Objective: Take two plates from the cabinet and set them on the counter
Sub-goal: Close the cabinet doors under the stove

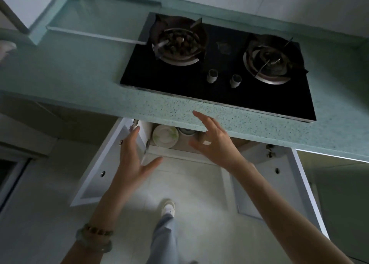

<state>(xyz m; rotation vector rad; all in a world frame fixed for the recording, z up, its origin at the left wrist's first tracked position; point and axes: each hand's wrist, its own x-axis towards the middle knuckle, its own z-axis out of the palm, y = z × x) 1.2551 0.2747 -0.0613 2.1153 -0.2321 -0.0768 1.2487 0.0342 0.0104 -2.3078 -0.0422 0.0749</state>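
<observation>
speckled green tabletop (219,112) ran across the view, with a black gas hob (199,83) set into it, two burners and two knobs. below its front edge the cabinet (173,151) stood with both doors swung wide. on the shelf inside, toward the left, the plates (164,135) lay flat and face up, white with a green leaf print, round and so without a long axis. a white bowl (186,132) sat just beside them on the right, half hidden under the overhang. the left hand (131,155) hung open, fingers straight, thumb spread, holding nothing, in front of the left door (99,169) at its hinge edge. the right hand (215,139) was splayed wide and empty, partly covering the bowl. beaded bracelets (95,237) ringed the left wrist; a shoe (168,208) stood on the tiled floor (189,193).
</observation>
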